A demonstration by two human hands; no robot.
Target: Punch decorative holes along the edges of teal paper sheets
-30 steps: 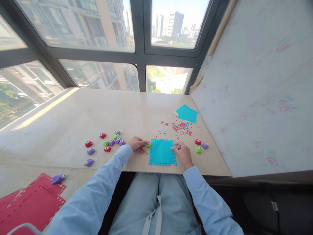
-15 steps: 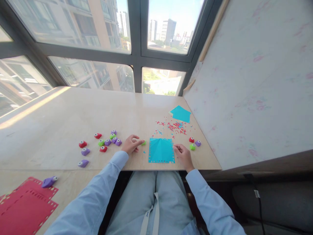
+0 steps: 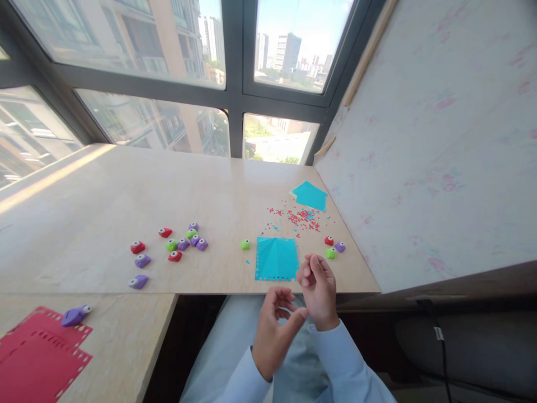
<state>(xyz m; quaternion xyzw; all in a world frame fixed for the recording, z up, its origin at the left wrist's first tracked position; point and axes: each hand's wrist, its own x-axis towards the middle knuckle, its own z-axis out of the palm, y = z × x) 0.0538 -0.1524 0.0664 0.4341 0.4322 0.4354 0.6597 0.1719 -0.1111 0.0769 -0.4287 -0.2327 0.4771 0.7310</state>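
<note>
A square of blue paper [image 3: 277,258] with small holes punched along its edges lies near the table's front edge. My right hand [image 3: 319,291] is raised at its lower right corner, fingers curled in a pinch; whatever they may hold is too small to make out. Just below and left of it, over my lap, is my left hand [image 3: 277,330], its fingers curved and its thumb apart, with nothing visible in it. A green craft punch [image 3: 245,244] stands left of the blue square, a tiny blue scrap [image 3: 247,262] below it.
Several red, purple and green punches [image 3: 183,244] are grouped at left, and a small cluster [image 3: 331,253] at right. Red and blue confetti [image 3: 304,218] lies beyond the square, below another blue sheet [image 3: 310,195]. Punched red sheets [image 3: 42,364] carry a purple punch [image 3: 76,315].
My left hand has left the green punch and come down right, over my lap beside my right hand. My right hand has shifted slightly toward me and turned, fingers still pinched.
</note>
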